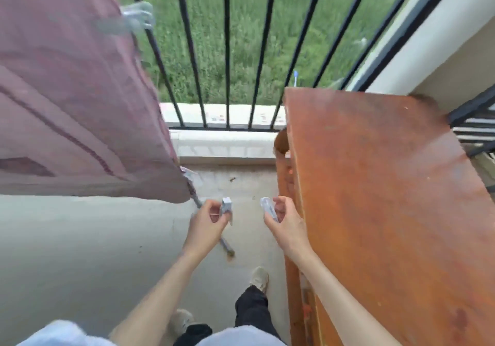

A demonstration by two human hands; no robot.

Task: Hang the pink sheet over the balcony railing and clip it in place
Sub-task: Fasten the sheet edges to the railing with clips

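Head view: left hand point(207, 221) and right hand point(281, 218) each pinch an unmarked clip.

**Nothing readable here**

Looked all over and there's no text, label, brand or number I can make out. The reddish marks on the ledge point(222, 116) under the railing point(227, 50) are just too blurry to read.

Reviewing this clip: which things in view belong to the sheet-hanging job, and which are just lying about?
Part of the job:
pink sheet
railing
clip already on the sheet's edge
clip held by the left hand
clip held by the right hand

Just lying about:
wooden table
metal rod on the floor
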